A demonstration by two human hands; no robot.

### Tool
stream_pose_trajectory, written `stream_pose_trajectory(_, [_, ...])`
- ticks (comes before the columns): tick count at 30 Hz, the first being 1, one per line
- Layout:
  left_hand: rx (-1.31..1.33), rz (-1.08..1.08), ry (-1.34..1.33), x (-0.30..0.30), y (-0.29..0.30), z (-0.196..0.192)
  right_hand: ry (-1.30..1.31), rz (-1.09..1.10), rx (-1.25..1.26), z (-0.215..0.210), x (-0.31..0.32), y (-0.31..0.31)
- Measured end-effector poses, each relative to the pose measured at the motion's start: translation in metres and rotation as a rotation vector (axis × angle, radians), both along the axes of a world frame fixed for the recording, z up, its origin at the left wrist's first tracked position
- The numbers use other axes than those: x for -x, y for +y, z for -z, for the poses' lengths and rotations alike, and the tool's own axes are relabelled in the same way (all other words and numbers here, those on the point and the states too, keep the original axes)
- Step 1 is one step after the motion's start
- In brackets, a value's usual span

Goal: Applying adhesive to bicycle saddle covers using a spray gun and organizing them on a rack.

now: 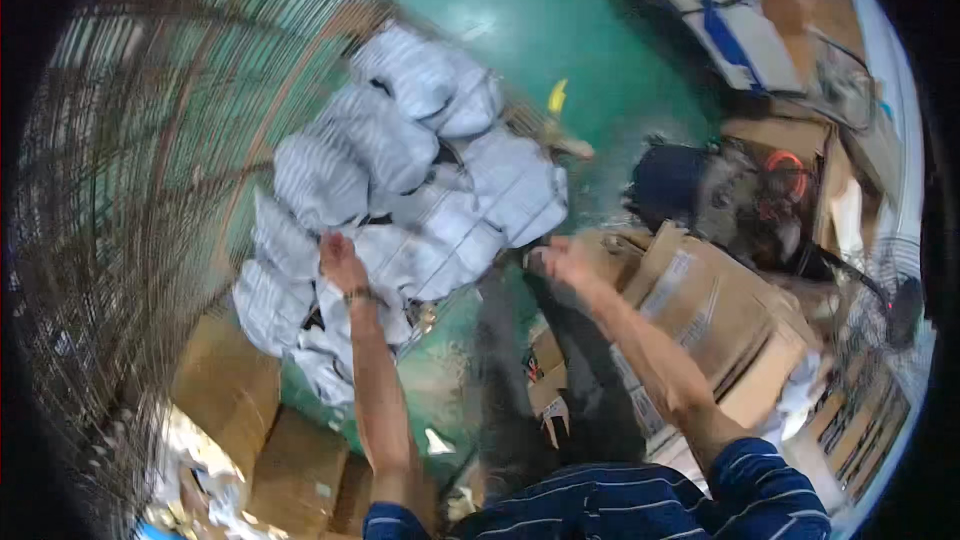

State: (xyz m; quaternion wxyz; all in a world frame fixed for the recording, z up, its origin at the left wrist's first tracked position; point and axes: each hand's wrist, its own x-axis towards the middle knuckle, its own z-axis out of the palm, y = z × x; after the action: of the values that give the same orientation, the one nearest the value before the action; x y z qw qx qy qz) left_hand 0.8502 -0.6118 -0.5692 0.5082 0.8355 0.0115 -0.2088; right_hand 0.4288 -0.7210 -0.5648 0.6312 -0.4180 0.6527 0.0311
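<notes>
Wire mesh first, a rusty brown cage wall (pixel 120 190) curving down the whole left side of the scene, with flat brown cardboard sheets (pixel 240 410) lying near its foot. Just right of that, the heap of grey striped plastic-wrapped bundles (pixel 400 170) piled on the green floor (pixel 600 50), stretching from the near left up toward the far middle. Left hand (pixel 340 258) is out at full reach, pressed onto a bundle at the near edge of the heap, a dark band at the wrist; motion blur smears the fingers, so whether they grip or lie flat on the wrapping I cannot tell. A small yellow scrap (pixel 557 96) sits on the floor beyond the pile. Moving right, the right hand (pixel 565 262) hangs between the heap and an open brown cardboard box (pixel 710 310), fingers loosely curled, blurred, holding nothing I can make out. Blue striped sleeves at the near edge. Farther right, a dark machine with an orange coil (pixel 750 190), and far off a white and blue panel (pixel 710 10).
</notes>
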Motion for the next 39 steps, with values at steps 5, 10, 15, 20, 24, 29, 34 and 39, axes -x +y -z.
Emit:
stream_pose_trajectory(5, [0.248,1.303,0.006,0.121,-0.095,-0.328,0.108,0.270,-0.019,-0.134,0.118,0.077])
stream_pose_trajectory(10, [0.838,2.119,-0.517,0.245,-0.147,-0.617,0.081,0.364,0.029,-0.230,0.179,0.137])
stream_pose_trajectory(15, [1.066,2.467,-0.374,0.381,-0.125,-0.716,-0.041,0.755,0.131,-0.281,0.193,0.183])
stream_pose_trajectory(20, [1.169,2.691,-0.052,0.514,-0.093,-0.753,-0.089,0.793,0.318,-0.312,0.222,0.214])
stream_pose_trajectory(24, [1.325,2.801,0.078,0.616,-0.063,-0.730,0.007,1.183,0.393,-0.327,0.283,0.246])
stream_pose_trajectory(29, [0.440,2.756,0.509,0.728,-0.046,-0.584,0.211,2.064,0.691,-0.338,0.415,0.333])
stream_pose_trajectory(34, [-0.218,1.963,1.148,0.833,-0.018,-0.417,0.254,2.645,0.604,-0.344,0.521,0.417])
stream_pose_trajectory(39, [-0.495,1.845,1.143,0.926,0.029,-0.351,0.065,2.617,0.548,-0.333,0.555,0.436])
